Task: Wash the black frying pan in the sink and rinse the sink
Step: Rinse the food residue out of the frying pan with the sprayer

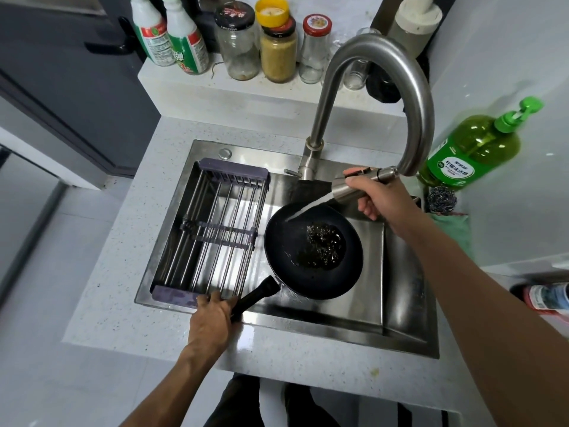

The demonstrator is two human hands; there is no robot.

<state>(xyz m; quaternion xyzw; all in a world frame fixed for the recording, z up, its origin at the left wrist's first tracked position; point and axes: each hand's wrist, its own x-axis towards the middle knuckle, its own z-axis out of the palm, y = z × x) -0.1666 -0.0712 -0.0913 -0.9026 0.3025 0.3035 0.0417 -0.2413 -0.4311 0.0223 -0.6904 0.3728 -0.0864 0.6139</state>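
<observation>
Black frying pan (312,252) lying in the sink (400,315), right of the drain rack (212,232), handle pointing toward the sink's near-left rim. Left hand (212,318) at that rim, arm reaching up from the bottom edge, grip closed around the end of the pan handle (255,295) — fingertips also touching the rack's near bar. Right hand (380,195) above the sink's far-right corner, forearm coming in from the right edge, grip wrapped round the pull-out spray head (354,186) of the faucet (369,97), nozzle tilted down-left. White stream of water (311,206) striking the pan's far inner wall; pooled water with dark ripples over the pan's middle — whether residue or mere reflection, hard to tell. Handle end hidden inside the left palm. Behind the sink, jars (277,47) and bottles on a raised ledge, tops cut off by the frame. Right of the sink on the table, green soap bottle (474,149) and steel scourer (441,201), partly hidden by the right wrist.
</observation>
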